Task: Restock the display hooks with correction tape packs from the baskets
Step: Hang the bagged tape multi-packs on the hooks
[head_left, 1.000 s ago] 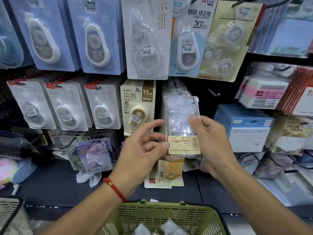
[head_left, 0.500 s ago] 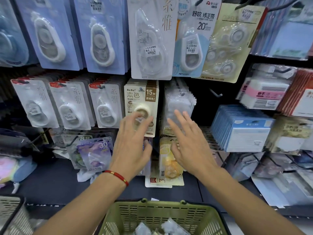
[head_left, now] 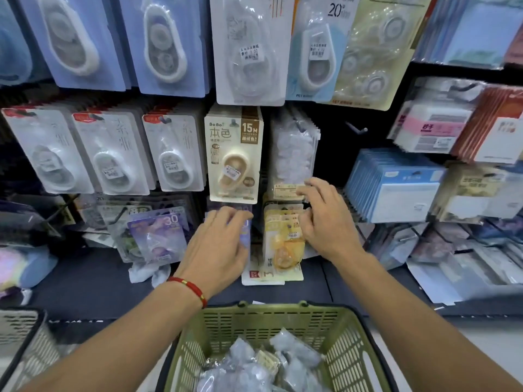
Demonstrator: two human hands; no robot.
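A stack of clear correction tape packs (head_left: 294, 154) hangs on a hook in the middle row of the display. My right hand (head_left: 325, 219) is just below it, fingers loosely bent, fingertips near the stack's yellow label and holding nothing. My left hand (head_left: 220, 247) hovers lower, in front of a purple pack (head_left: 246, 222), fingers relaxed and empty. A green basket (head_left: 348, 329) at the bottom centre holds several more clear packs (head_left: 254, 366). A yellow tape pack (head_left: 283, 244) hangs between my two hands.
A beige 15M pack (head_left: 235, 154) hangs left of the clear stack. A bare hook (head_left: 358, 128) sticks out to the right. Blue boxes (head_left: 396, 185) crowd the right shelf. A white basket (head_left: 22, 338) stands at the lower left.
One second ago both hands held a clear pack up at the hook. It now hangs on the stack, and both hands have let go and dropped lower, toward the basket.
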